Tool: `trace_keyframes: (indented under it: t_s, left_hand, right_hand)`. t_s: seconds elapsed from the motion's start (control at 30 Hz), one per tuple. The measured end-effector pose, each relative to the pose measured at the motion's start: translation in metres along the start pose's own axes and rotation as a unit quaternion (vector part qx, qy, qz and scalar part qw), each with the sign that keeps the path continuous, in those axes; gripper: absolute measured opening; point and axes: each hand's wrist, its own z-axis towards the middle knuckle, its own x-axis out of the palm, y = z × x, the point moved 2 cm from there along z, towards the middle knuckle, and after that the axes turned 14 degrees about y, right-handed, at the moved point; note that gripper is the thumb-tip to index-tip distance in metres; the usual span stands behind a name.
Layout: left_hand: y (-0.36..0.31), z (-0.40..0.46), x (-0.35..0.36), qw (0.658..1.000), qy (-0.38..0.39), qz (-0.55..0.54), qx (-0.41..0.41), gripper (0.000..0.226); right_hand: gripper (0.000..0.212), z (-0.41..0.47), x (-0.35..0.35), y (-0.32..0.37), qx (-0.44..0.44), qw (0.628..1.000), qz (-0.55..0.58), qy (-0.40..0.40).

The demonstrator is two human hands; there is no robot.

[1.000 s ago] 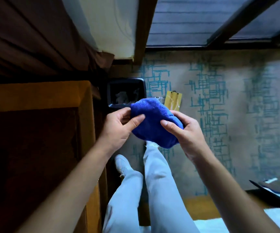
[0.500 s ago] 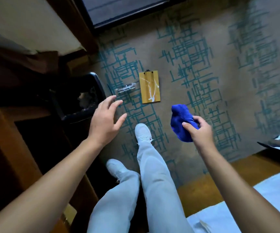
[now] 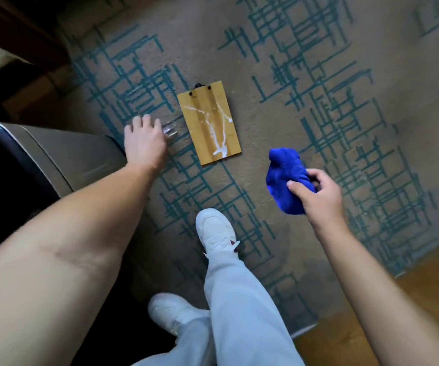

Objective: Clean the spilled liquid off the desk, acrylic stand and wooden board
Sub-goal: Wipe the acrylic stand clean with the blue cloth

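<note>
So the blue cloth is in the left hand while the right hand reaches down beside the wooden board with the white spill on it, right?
Not quite: the hands are swapped. In the head view the right hand grips the blue cloth, and the left hand reaches down beside the wooden board, which does carry the white spill.

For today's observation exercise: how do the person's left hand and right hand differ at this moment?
1. The left hand is spread with straight fingers; the right hand has its fingers curled.
2. The left hand holds nothing and reaches over the clear stand beside the wooden board; the right hand holds a bunched blue cloth.
3. The left hand lies left of the board, the right hand right of it.

Both are bare, above the patterned carpet.
</note>
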Motion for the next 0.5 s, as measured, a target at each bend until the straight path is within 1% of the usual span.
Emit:
trace_keyframes:
  t_s: [0.1, 0.27, 0.37, 0.5]
  left_hand:
    - [0.007, 0.015, 0.005, 0.999, 0.038, 0.029, -0.016, 0.025]
    - [0.016, 0.027, 0.009, 0.997, 0.056, 0.031, -0.031, 0.021]
    - [0.014, 0.031, 0.005, 0.996, 0.082, -0.001, -0.035, 0.017]
    - [0.010, 0.017, -0.016, 0.995, 0.070, -0.063, -0.029, 0.012]
  right_hand:
    - [0.024, 0.010, 0.005, -0.011, -0.001, 1.000, 0.006, -0.005]
    - [0.021, 0.013, 0.010, -0.023, 0.003, 1.000, 0.004, 0.000]
    - [0.024, 0.012, 0.013, -0.027, 0.006, 1.000, -0.008, 0.006]
    - [0.023, 0.003, 0.023, -0.010, 0.017, 1.000, -0.016, 0.016]
